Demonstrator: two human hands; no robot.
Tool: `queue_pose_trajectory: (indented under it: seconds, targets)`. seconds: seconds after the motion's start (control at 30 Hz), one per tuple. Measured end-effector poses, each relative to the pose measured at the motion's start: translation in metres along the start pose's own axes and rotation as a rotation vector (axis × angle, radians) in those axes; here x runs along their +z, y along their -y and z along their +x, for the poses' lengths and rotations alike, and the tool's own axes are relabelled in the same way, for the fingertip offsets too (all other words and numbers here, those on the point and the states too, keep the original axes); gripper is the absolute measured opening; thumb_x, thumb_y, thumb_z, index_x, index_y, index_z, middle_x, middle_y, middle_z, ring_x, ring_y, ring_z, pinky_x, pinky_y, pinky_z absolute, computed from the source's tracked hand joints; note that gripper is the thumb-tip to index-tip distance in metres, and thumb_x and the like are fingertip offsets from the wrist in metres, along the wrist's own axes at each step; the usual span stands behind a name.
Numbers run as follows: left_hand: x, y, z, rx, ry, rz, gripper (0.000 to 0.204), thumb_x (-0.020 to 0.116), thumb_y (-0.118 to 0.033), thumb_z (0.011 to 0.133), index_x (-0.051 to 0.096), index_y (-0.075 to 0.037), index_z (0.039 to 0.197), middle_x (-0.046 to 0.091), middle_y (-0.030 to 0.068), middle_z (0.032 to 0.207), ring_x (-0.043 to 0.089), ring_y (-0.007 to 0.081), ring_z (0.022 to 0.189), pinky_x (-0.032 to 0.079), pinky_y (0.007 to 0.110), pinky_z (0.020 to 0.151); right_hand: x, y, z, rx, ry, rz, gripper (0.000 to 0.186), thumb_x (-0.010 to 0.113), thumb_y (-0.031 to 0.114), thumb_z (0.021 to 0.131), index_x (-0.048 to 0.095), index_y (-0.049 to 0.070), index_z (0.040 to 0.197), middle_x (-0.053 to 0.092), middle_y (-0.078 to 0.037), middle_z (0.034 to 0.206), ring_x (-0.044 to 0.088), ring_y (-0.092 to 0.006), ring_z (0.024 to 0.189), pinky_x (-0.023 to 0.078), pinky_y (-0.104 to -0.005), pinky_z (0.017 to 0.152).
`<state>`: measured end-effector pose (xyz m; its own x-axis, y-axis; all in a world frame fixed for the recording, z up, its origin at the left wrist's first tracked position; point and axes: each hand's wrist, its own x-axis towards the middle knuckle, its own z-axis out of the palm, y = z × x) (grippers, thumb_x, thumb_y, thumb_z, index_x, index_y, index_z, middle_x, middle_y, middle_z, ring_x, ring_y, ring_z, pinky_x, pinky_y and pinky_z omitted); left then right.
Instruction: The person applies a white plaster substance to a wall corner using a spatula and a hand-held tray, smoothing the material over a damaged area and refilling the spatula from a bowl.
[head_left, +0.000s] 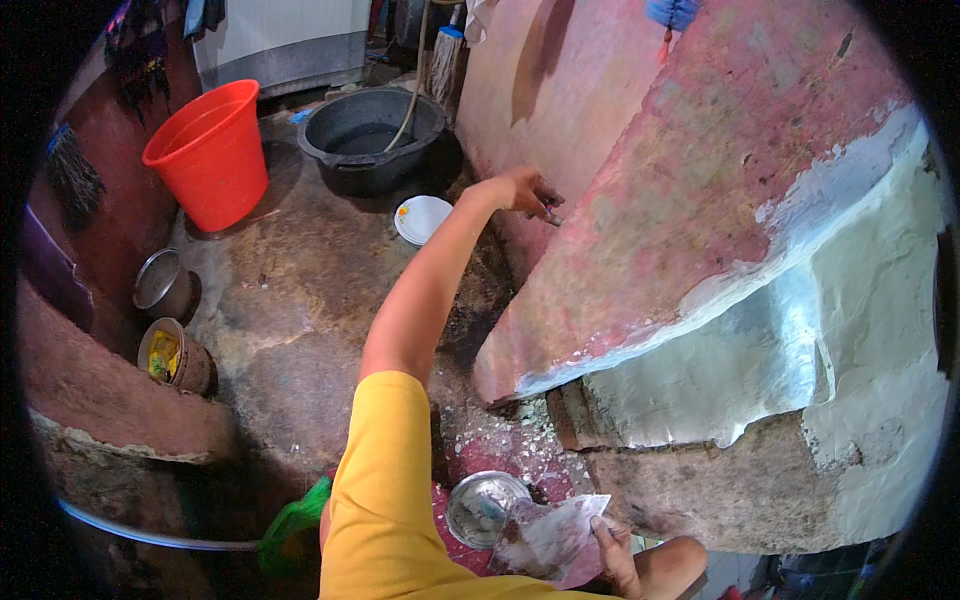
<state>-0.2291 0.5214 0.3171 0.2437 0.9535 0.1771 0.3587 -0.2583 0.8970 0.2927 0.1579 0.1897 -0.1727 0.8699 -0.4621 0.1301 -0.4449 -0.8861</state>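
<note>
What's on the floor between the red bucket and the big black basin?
In the head view, nothing stands between the red bucket and the black basin: only a strip of bare, stained concrete floor. The white plate lies nearer the person, beside the basin.

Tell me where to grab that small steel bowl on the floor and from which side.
Take the steel bowl by its rim, on the left edge, coming down from above. It sits upright and open on the floor, so the thin rim is the only part that offers a pinch. The right hand holds a sheet of paper over its right edge, and the wall's base crowds that side too.
</note>
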Motion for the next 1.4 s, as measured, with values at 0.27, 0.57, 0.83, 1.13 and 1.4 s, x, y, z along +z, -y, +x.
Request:
queue_pose_trajectory:
  seconds: [0.27, 0.57, 0.83, 1.13, 1.4]
  targets:
    - [-0.003, 0.004, 0.000, -0.013, 0.074, -0.186, 0.037, 0.076, -0.012, 0.065, 0.066, -0.004, 0.100, 0.064, 0.0012, 0.074, 0.053, 0.0091, 0.061, 0.042, 0.027, 0.054, 0.004, 0.000, 0.002, -0.019, -0.028, 0.065, 0.018, 0.057, 0.014, 0.087, 0.063, 0.001, 0.096, 0.063, -0.004, 0.091, 0.057, -0.0122, 0.080, 0.044, -0.0279, 0.076]
    - [0.019, 0.039, 0.010, 0.129, -0.270, -0.305, 0.051, 0.075, -0.020, 0.067, 0.058, 0.000, 0.110, 0.065, 0.0106, 0.086, 0.057, 0.0130, 0.071, 0.045, 0.030, 0.057, 0.014, 0.016, 0.002, 0.034, 0.006, 0.040, 0.020, 0.055, 0.013, 0.087, 0.063, 0.000, 0.100, 0.064, -0.005, 0.092, 0.057, -0.0122, 0.082, 0.044, -0.0277, 0.076]
    - [0.010, 0.017, -0.008, 0.107, -0.064, -0.400, 0.045, 0.078, -0.021, 0.065, 0.064, -0.003, 0.103, 0.065, 0.0033, 0.074, 0.052, 0.0092, 0.061, 0.042, 0.026, 0.053, 0.002, 0.012, 0.000, -0.051, -0.016, -0.048, 0.021, 0.054, 0.014, 0.088, 0.063, -0.001, 0.100, 0.064, -0.004, 0.090, 0.058, -0.0122, 0.081, 0.045, -0.0273, 0.075]
    - [0.008, 0.017, -0.010, 0.129, -0.191, -0.099, 0.044, 0.080, -0.024, 0.062, 0.067, -0.005, 0.099, 0.066, 0.0058, 0.080, 0.059, 0.0149, 0.072, 0.045, 0.030, 0.061, 0.006, 0.011, 0.004, 0.015, -0.010, -0.002, 0.021, 0.051, 0.015, 0.090, 0.063, 0.000, 0.098, 0.064, -0.004, 0.090, 0.057, -0.0116, 0.080, 0.044, -0.0276, 0.074]
    - [0.023, -0.022, -0.031, 0.004, -0.374, 0.171, 0.042, 0.081, -0.025, 0.060, 0.067, -0.005, 0.095, 0.066, 0.0100, 0.089, 0.062, 0.0207, 0.087, 0.047, 0.032, 0.076, 0.014, 0.018, 0.000, 0.106, -0.026, 0.116, 0.021, 0.051, 0.015, 0.090, 0.062, 0.000, 0.100, 0.064, -0.005, 0.091, 0.057, -0.0129, 0.082, 0.044, -0.0284, 0.077]
